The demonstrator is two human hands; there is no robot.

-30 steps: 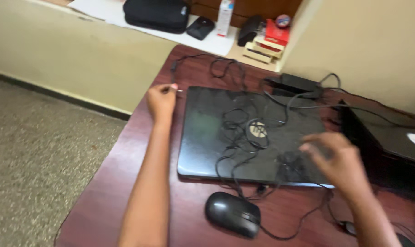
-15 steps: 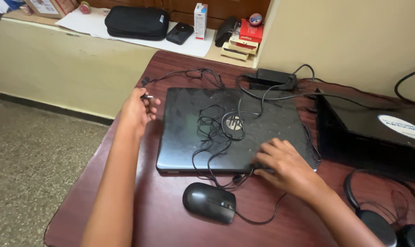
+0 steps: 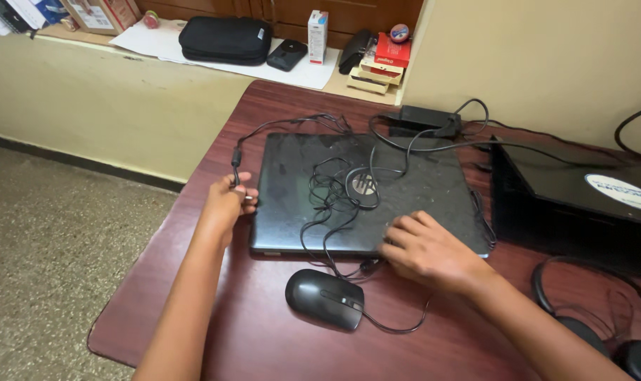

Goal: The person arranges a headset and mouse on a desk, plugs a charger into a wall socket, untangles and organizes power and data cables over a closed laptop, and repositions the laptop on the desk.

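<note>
Head view shows the left hand [image 3: 225, 200] pinching the plug end of a thin black cable [image 3: 278, 124] beside the left edge of a closed black laptop [image 3: 412, 187], which lies mid-table on the dark red table [image 3: 214, 310]. More cable loops across the lid. Fingers loosely spread, the right hand [image 3: 426, 250] rests on the laptop's front edge. A black mouse [image 3: 325, 299] sits just in front, toward the table's near edge.

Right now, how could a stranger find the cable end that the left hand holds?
Start at the closed black laptop on the dark red table. At its left edge, the left hand pinches a thin black cable near its plug. Unlike the tangled cords on the lid, this one runs off the laptop's side.
</note>
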